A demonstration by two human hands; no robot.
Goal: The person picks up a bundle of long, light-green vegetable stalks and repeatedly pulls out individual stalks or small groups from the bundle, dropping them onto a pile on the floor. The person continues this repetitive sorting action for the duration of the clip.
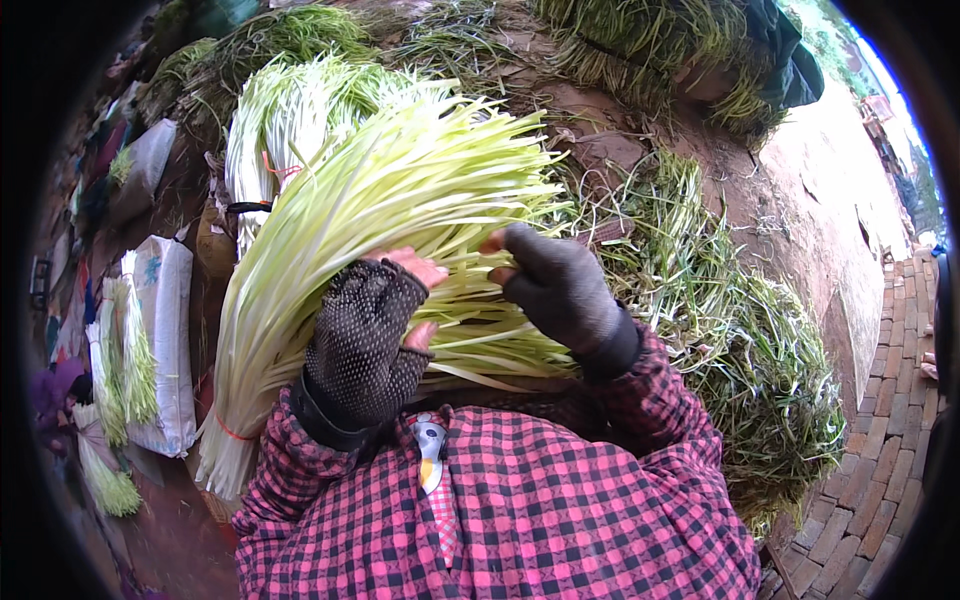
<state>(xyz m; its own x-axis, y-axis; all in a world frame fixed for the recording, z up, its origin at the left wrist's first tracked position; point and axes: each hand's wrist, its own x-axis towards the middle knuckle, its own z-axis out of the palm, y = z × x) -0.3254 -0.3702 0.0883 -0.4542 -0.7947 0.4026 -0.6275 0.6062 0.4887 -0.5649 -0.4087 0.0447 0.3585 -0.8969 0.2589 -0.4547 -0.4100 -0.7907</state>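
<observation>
A large bundle of yellow-green blanched chives (390, 180) lies across my lap, its white stem ends pointing to the lower left. An orange-red band (232, 429) circles it near those ends. My left hand (375, 322), in a dotted black fingerless glove, rests on the leaves with thumb and fingers apart. At the right side of the bundle is my right hand (559, 289), in a dark grey fingerless glove. Its fingers are bent close to the leaf blades; whether a blade is pinched between them is unclear.
Tied chive bundles (300, 135) stand behind mine. To the left are a white sack (166, 345) and smaller bundles (120, 352). Loose leaf trimmings (735, 360) are heaped at right, beside brick paving (877, 457). More greens (652, 52) are piled at the back.
</observation>
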